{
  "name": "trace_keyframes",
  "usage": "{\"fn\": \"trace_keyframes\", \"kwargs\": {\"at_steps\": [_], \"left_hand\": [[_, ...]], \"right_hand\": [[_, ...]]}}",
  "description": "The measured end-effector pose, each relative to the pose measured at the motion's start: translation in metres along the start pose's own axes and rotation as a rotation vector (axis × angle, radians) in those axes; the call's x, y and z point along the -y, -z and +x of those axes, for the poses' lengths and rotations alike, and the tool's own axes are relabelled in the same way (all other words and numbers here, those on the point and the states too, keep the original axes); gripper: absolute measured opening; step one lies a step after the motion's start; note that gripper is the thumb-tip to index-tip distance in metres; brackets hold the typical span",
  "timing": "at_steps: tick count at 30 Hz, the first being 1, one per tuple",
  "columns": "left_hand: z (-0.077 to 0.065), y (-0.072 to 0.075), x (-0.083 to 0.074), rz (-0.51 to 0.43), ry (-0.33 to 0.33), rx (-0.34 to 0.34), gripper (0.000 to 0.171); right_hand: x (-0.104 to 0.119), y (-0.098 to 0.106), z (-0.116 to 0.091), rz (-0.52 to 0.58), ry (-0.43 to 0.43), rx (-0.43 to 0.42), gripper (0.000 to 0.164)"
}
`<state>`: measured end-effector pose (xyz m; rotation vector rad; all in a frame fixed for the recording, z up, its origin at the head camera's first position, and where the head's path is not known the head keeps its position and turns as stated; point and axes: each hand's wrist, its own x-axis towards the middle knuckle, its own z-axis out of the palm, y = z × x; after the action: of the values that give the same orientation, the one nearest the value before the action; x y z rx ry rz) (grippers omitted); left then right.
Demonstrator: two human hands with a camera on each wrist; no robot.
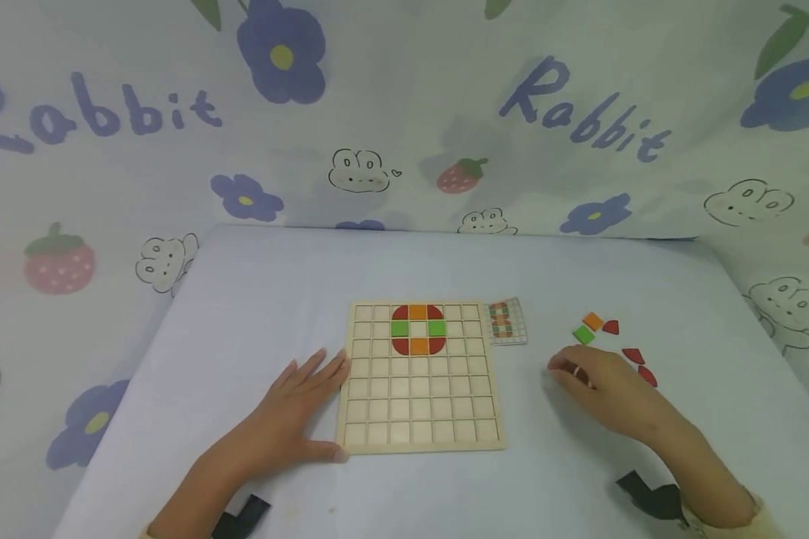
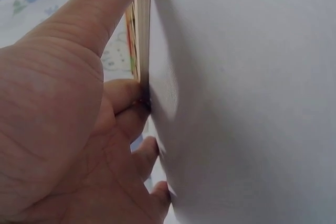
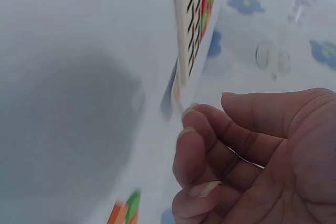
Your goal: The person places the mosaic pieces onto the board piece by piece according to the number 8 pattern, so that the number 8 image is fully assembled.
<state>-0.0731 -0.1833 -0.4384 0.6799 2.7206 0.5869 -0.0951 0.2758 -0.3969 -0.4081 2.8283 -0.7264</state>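
Observation:
A wooden grid board lies on the table, with a ring of red corner pieces, orange squares and green squares near its far edge. My left hand is spread at the board's left side. Its fingertips and thumb touch the frame, the thumb at the near corner. My right hand hovers right of the board, its fingers loosely curled and nothing visible between them; in the right wrist view, a small gap separates thumb and index fingertip. Just beyond it lie a loose orange square, a green square and red rounded pieces.
A small printed pattern card lies against the board's upper right edge. White cloth with flowers and rabbits hangs behind the table and at both sides. Black straps show near both wrists.

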Motion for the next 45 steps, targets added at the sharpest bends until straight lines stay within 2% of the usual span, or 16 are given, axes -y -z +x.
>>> {"fn": "trace_keyframes", "kwargs": {"at_steps": [6, 10, 15, 19, 24, 26, 30, 32, 38, 45], "left_hand": [[-0.002, 0.002, -0.003, -0.011, -0.005, -0.002, 0.119], [-0.001, 0.003, -0.003, -0.03, 0.002, 0.008, 0.119], [-0.001, 0.003, -0.002, -0.03, 0.004, 0.011, 0.12], [-0.002, 0.003, -0.001, -0.023, 0.003, 0.006, 0.119], [-0.002, 0.002, -0.001, -0.032, -0.005, -0.001, 0.119], [-0.002, 0.002, -0.001, -0.035, -0.008, -0.003, 0.119], [-0.002, 0.001, -0.001, -0.034, -0.008, -0.009, 0.119], [-0.003, 0.002, -0.001, -0.033, -0.006, -0.009, 0.119], [-0.003, 0.002, -0.002, -0.037, 0.003, -0.009, 0.12], [-0.002, 0.0, -0.001, -0.063, -0.004, -0.015, 0.119]], "right_hand": [[-0.042, 0.009, -0.035, -0.006, -0.118, -0.045, 0.018], [-0.062, 0.007, -0.05, -0.007, -0.179, -0.066, 0.018], [-0.073, 0.002, -0.056, -0.041, -0.208, -0.049, 0.023], [-0.076, -0.003, -0.058, -0.063, -0.22, -0.019, 0.027], [-0.076, -0.005, -0.059, -0.079, -0.259, -0.02, 0.029], [-0.078, -0.003, -0.058, -0.088, -0.3, -0.02, 0.038], [-0.082, 0.004, -0.06, -0.12, -0.403, -0.015, 0.071], [-0.085, 0.005, -0.062, -0.125, -0.422, -0.01, 0.082], [-0.084, 0.005, -0.053, -0.112, -0.366, -0.022, 0.078], [-0.079, 0.005, -0.026, -0.098, -0.211, -0.078, 0.058]]}}
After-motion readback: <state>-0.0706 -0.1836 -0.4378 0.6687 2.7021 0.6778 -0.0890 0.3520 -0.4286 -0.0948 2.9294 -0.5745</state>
